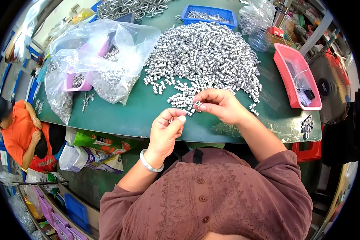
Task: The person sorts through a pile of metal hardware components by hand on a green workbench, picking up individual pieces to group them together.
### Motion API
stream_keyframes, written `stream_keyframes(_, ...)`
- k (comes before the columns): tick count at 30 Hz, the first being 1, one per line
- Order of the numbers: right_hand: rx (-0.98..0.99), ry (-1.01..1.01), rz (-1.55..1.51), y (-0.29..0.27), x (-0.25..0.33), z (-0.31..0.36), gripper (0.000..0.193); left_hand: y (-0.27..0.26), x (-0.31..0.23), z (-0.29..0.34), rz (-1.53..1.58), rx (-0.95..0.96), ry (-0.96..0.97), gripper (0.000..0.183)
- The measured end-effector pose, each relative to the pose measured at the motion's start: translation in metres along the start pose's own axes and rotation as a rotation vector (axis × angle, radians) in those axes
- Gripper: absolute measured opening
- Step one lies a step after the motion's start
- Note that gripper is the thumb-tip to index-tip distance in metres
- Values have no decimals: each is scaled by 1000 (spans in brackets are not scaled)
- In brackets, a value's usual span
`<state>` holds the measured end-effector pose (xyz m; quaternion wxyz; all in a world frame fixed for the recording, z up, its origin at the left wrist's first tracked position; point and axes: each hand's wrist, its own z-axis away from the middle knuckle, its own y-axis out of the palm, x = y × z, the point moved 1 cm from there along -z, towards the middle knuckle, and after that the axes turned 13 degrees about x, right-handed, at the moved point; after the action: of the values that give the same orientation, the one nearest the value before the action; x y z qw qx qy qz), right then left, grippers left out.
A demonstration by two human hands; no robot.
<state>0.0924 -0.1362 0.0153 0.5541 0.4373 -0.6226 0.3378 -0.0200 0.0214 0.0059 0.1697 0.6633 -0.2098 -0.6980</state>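
Note:
Over the near edge of the green table point(140, 120), my left hand point(165, 129) is closed in a pinch, with a bit of a small metal piece point(171, 120) showing between thumb and fingers. My right hand point(222, 106) pinches a small silver ring-shaped metal part point(198, 103) between thumb and forefinger. The two hands are close together but apart. Just beyond them spreads a large heap of small silver metal parts point(206, 56), with looser ones lying at its near side. A pale bangle point(151, 162) circles my left wrist.
Left of the heap lie clear plastic bags point(104, 60) of metal parts and a purple scoop-like container point(83, 82). A blue tray point(209, 15) stands behind; a pink basket point(294, 76) and a fan point(328, 86) are at right. A person in orange point(22, 132) sits at left.

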Motion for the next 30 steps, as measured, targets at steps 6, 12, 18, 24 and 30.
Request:
stream_keyframes(6,20,-148,383,20,20,4,24,15,0,-13,-256,52,141,12)
stream_keyframes(12,-97,-178,419,24,19,5,30,6,3,-18,118,102,-9,9)
stream_keyframes(18,-154,7,811,4,-1,10,25,-6,9,-20,678,187,-144,16)
stream_keyframes(24,-25,139,1249,4,-16,11,16,-11,8,-20,782,197,-149,18)
stream_keyframes(30,-50,169,1258,6,-15,9,12,-13,8,-17,840,206,-150,17)
